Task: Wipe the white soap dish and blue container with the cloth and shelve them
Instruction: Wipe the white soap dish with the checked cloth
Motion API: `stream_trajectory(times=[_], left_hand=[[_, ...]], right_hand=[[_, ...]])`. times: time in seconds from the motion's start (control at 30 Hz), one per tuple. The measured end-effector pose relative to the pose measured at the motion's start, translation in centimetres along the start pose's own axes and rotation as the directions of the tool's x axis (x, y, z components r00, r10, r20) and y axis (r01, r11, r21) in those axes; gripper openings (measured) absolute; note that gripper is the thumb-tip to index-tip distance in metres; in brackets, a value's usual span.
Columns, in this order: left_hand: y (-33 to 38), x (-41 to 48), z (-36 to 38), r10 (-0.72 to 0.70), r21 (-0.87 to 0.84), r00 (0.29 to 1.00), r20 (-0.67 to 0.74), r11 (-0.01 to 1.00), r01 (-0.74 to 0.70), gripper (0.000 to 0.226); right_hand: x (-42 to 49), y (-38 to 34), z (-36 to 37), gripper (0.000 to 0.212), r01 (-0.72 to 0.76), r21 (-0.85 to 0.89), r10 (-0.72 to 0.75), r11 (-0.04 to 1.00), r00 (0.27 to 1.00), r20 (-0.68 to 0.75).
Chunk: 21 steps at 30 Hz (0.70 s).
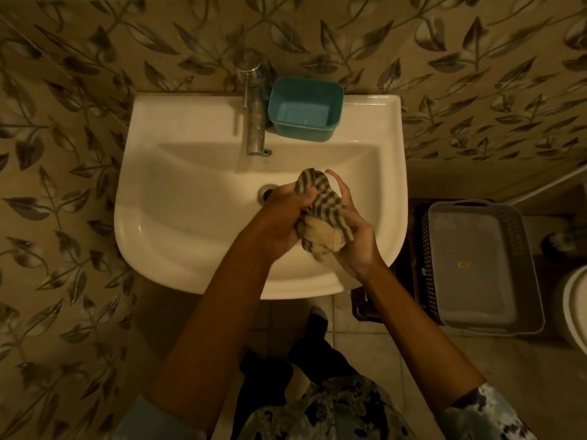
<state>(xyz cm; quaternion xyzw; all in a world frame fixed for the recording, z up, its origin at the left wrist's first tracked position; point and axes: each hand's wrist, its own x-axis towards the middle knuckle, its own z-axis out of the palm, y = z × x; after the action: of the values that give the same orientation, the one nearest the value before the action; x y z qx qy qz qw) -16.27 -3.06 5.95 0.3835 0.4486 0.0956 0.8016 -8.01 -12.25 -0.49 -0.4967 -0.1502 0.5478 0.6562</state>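
Note:
Over the white sink basin (pixel 178 198) both my hands hold a bundle. My left hand (pixel 282 217) grips the striped cloth (pixel 320 198), which is wrapped around a pale object (pixel 324 239); it may be the white soap dish, but the cloth hides most of it. My right hand (pixel 355 233) cups the bundle from the right side, its fingers partly spread. The blue container (pixel 305 109) stands empty and upright on the sink's back ledge, right of the tap, well apart from both hands.
A metal tap (pixel 254 122) rises at the back centre of the sink. Right of the sink a grey perforated basket (pixel 476 271) rests on a dark stand. A white rounded object (pixel 576 306) shows at the right edge. Patterned wall tiles surround the sink.

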Motion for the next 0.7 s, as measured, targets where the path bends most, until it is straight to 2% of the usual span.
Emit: stream_trajectory(times=[0.1, 0.23, 0.27, 0.37, 0.47, 0.6, 0.67, 0.7], left_hand=[[-1.5, -0.7, 0.2, 0.104, 0.392, 0.994, 0.027, 0.914, -0.106, 0.017], [-3.0, -1.4, 0.1, 0.073, 0.674, 0.977, 0.198, 0.713, -0.190, 0.023], [-3.1, -1.5, 0.1, 0.092, 0.718, 0.970, 0.223, 0.658, -0.227, 0.023], [-3.0, -0.7, 0.0, 0.274, 0.801, 0.926, 0.261, 0.474, -0.366, 0.020], [-3.1, 0.2, 0.7, 0.511, 0.784, 0.835, 0.204, 0.426, -0.452, 0.020], [-2.9, 2.3, 0.9, 0.682, 0.842, 0.730, 0.032, 0.375, -0.387, 0.017], [-2.8, 3.3, 0.7, 0.722, 0.907, 0.691, 0.040, 0.263, -0.328, 0.016], [-2.8, 3.4, 0.7, 0.710, 0.940, 0.701, 0.058, 0.198, -0.278, 0.017]], right_hand=[[-0.2, -0.5, -0.3, 0.052, -0.012, 0.035, 0.012, 0.999, 1.000, 0.023], [0.6, -1.4, -1.0, 0.047, 0.032, -0.063, -0.034, 0.997, 0.999, -0.024], [0.8, -1.4, -1.0, 0.046, 0.036, -0.079, -0.038, 0.996, 0.999, -0.034], [1.0, -1.3, -0.6, 0.045, -0.024, 0.078, 0.028, 0.997, 0.999, -0.039], [1.6, -2.2, -0.1, 0.044, -0.090, 0.216, 0.098, 0.972, 0.995, -0.029], [1.4, -2.2, 0.3, 0.045, -0.129, 0.279, 0.139, 0.952, 0.990, -0.019], [1.0, -1.8, 0.5, 0.045, -0.159, 0.281, 0.174, 0.946, 0.984, -0.030], [0.8, -1.7, 0.4, 0.044, -0.162, 0.276, 0.179, 0.947, 0.983, -0.038]])
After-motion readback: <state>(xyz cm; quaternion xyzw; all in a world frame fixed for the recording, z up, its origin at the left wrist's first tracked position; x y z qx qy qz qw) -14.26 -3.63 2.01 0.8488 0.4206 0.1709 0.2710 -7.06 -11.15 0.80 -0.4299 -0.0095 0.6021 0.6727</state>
